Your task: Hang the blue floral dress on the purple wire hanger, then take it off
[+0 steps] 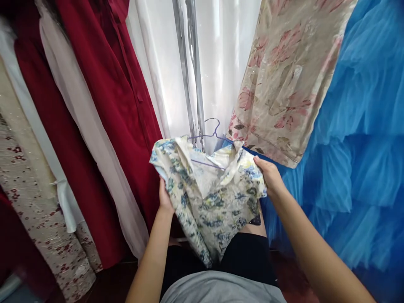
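A cream floral shirt with blue and green flowers hangs on a purple wire hanger in front of me. The hanger's hook stands free above the collar. My left hand grips the shirt's left-hand edge below the sleeve, its fingers mostly hidden behind the cloth. My right hand holds the sleeve on the other side, thumb on top and the other fingers out of sight. The lower part of the shirt drapes down over my lap.
Dark red dresses and a patterned gown hang on the left. A grey metal stand rises before a white curtain. On the right hang a beige floral garment and a ruffled blue gown.
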Demonstrator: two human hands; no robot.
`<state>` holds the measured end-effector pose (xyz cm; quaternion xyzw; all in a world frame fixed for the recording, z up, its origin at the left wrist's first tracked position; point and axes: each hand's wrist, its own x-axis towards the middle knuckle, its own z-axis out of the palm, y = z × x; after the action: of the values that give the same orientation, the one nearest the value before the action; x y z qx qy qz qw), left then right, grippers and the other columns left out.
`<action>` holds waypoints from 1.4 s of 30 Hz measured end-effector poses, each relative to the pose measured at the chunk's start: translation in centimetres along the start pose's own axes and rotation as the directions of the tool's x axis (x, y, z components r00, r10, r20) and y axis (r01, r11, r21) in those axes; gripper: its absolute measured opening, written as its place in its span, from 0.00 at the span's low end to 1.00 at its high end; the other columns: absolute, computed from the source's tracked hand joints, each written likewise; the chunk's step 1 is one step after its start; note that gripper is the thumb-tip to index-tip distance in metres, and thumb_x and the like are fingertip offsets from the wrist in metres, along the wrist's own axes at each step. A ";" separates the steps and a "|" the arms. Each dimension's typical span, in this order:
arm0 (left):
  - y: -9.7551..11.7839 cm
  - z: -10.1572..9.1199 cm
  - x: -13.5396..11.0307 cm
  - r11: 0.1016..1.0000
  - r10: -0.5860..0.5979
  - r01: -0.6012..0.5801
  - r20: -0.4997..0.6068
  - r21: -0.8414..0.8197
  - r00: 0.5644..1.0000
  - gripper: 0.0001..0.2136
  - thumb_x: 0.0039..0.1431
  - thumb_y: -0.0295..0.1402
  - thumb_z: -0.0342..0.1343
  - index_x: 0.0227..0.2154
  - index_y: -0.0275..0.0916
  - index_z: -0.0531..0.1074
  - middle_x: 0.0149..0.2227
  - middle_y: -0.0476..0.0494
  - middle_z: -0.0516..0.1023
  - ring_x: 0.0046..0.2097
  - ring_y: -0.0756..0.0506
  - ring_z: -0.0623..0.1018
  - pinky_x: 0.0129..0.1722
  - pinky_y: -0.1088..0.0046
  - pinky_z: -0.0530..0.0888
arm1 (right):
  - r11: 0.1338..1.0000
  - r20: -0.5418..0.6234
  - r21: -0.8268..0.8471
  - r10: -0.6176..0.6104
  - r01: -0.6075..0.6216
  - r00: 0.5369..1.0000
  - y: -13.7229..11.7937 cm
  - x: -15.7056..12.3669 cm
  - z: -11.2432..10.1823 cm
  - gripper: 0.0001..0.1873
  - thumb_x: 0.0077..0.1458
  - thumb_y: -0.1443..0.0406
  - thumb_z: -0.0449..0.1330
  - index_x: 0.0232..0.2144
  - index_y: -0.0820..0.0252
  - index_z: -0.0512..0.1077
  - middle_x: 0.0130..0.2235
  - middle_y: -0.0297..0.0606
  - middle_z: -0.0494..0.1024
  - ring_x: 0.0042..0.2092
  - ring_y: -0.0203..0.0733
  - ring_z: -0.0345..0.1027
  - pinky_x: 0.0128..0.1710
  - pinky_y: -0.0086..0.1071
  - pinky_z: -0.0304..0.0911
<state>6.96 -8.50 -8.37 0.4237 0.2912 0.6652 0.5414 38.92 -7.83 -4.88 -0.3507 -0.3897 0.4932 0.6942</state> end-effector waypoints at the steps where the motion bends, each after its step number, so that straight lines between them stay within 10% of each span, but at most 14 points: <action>1: -0.1 -1.1 -0.5 1.000 0.014 -0.015 -0.027 -0.026 1.000 0.40 0.59 0.68 0.41 0.54 0.38 0.74 0.57 0.36 0.77 0.64 0.34 0.70 0.63 0.52 0.67 | 0.999 -0.020 -0.005 -0.036 0.036 0.999 -0.3 0.9 0.5 0.14 0.44 0.55 0.72 0.25 0.58 0.78 0.25 0.39 0.81 0.28 0.49 0.76 0.24 0.36 0.70; 6: -2.8 -4.1 -1.8 0.990 0.100 -0.077 -0.196 0.121 0.976 0.28 0.50 0.44 0.71 0.52 0.38 0.76 0.57 0.38 0.77 0.65 0.35 0.70 0.68 0.57 0.61 | 0.994 0.035 -0.021 -0.103 0.104 0.994 -0.8 3.6 3.1 0.14 0.42 0.56 0.73 0.25 0.60 0.78 0.25 0.37 0.82 0.26 0.42 0.74 0.25 0.31 0.70; 13: -7.4 -4.8 -5.7 0.979 0.117 -0.049 -0.347 0.200 0.930 0.23 0.51 0.40 0.70 0.49 0.38 0.77 0.54 0.37 0.80 0.60 0.37 0.75 0.64 0.57 0.67 | 0.966 0.250 -0.258 0.071 -0.004 0.966 -2.3 4.5 0.8 0.18 0.43 0.53 0.72 0.28 0.62 0.79 0.27 0.41 0.81 0.25 0.43 0.72 0.25 0.33 0.67; 16: -8.6 -4.8 -7.9 0.974 0.110 -0.015 -0.411 0.227 0.905 0.22 0.54 0.43 0.68 0.49 0.37 0.78 0.54 0.37 0.80 0.60 0.37 0.76 0.62 0.57 0.70 | 0.846 0.179 -0.457 -0.216 0.275 0.960 -2.1 3.1 0.4 0.18 0.48 0.53 0.68 0.35 0.61 0.79 0.35 0.44 0.82 0.38 0.50 0.75 0.39 0.40 0.70; 20: -9.1 -4.2 -9.6 0.941 0.215 -0.054 -0.470 0.333 0.856 0.21 0.56 0.43 0.66 0.49 0.37 0.78 0.54 0.36 0.80 0.58 0.37 0.77 0.60 0.59 0.72 | 0.598 -0.095 -0.622 -0.700 0.507 0.708 2.4 -3.6 1.6 0.16 0.58 0.55 0.61 0.44 0.58 0.74 0.46 0.45 0.78 0.52 0.52 0.69 0.51 0.44 0.65; 22: -8.9 -3.6 -10.0 0.923 0.240 -0.050 -0.471 0.381 0.849 0.20 0.56 0.42 0.66 0.48 0.36 0.79 0.52 0.36 0.81 0.57 0.36 0.78 0.58 0.59 0.74 | 0.714 -0.118 -0.510 -0.612 0.481 0.782 6.3 -7.5 2.8 0.12 0.62 0.54 0.57 0.36 0.56 0.72 0.37 0.42 0.76 0.42 0.48 0.70 0.42 0.38 0.66; 24: -8.7 -2.8 -10.4 0.909 0.234 -0.026 -0.457 0.416 0.858 0.19 0.56 0.42 0.66 0.46 0.35 0.79 0.50 0.35 0.82 0.54 0.35 0.80 0.55 0.59 0.76 | 0.853 0.169 -0.428 -0.249 0.298 0.954 10.0 -10.3 4.2 0.18 0.62 0.51 0.57 0.27 0.55 0.69 0.27 0.38 0.73 0.32 0.45 0.68 0.31 0.35 0.62; 28: -8.3 -1.7 -11.3 0.897 0.235 -0.034 -0.409 0.441 0.882 0.19 0.57 0.43 0.64 0.45 0.34 0.79 0.50 0.33 0.82 0.53 0.35 0.80 0.52 0.60 0.78 | 0.898 0.433 -0.422 0.081 0.122 0.898 13.4 -11.4 6.6 0.23 0.65 0.50 0.54 0.23 0.56 0.65 0.22 0.34 0.71 0.26 0.40 0.65 0.30 0.33 0.60; 42: -8.5 0.4 -12.4 0.915 0.215 -0.050 -0.379 0.401 0.900 0.19 0.57 0.44 0.64 0.46 0.37 0.79 0.51 0.36 0.82 0.55 0.36 0.79 0.53 0.62 0.77 | 0.911 0.313 -0.403 0.050 0.085 0.948 12.6 -10.8 4.6 0.14 0.57 0.62 0.55 0.21 0.56 0.60 0.20 0.29 0.65 0.24 0.37 0.58 0.26 0.31 0.53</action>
<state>12.00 -18.43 -18.41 0.3886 0.4932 0.7064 0.3266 27.35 -14.34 -15.89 -0.4018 -0.5943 0.4432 0.5376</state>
